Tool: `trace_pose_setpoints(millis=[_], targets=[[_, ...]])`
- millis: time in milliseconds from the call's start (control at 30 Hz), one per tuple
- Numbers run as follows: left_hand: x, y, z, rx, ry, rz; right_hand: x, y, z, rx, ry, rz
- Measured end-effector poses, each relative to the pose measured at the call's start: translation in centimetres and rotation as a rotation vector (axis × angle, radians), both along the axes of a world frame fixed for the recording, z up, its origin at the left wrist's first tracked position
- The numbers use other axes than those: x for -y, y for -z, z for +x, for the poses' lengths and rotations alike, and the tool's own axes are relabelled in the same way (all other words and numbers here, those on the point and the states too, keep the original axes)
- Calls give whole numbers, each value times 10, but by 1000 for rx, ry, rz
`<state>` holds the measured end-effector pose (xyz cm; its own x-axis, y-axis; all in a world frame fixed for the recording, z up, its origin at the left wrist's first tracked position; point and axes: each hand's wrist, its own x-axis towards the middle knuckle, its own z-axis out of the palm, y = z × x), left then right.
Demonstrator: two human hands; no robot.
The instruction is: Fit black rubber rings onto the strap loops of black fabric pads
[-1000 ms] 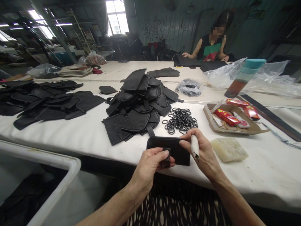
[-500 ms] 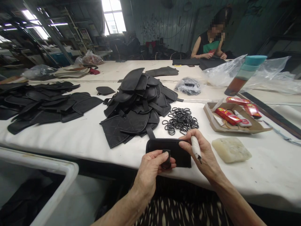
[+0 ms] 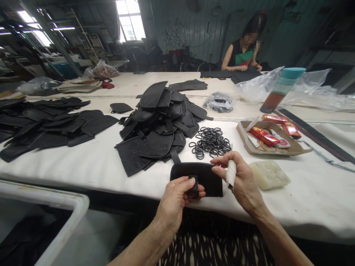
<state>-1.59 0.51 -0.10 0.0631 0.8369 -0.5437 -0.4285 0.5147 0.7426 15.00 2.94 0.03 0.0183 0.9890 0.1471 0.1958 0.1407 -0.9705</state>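
A black fabric piece lies at the near edge of the white table. My left hand pinches its short black strap with a ring between thumb and fingers. My right hand presses fingertips on the piece's top right edge and grips a small white-wrapped tool in its palm. Just beyond the piece lie a heap of loose black rings and a big pile of black fabric pieces.
More black pieces spread at the left. A cardboard tray with red packets, a pale wax block, a teal-capped bottle and plastic bags lie right. A white bin stands at lower left. Another person works at the far table.
The view has shifted slightly; both hands keep their hold on the black piece. My right hand has tilted, bringing the white tool more upright.
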Motion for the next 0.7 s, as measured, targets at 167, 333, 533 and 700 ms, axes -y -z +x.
trace_pose_setpoints(millis=[167, 333, 533, 700], targets=[[-3, 0, 1, 2, -6, -33, 25, -8, 43, 28, 168, 16], [-5, -2, 3, -25, -17, -43, 55, -24, 88, 371, 202, 17], [-13, 0, 2, -103, -41, -94, 59, -27, 108, 328, 505, -41], [-15, 1, 1, -126, -47, -118, 52, -22, 108, 377, 529, -65]])
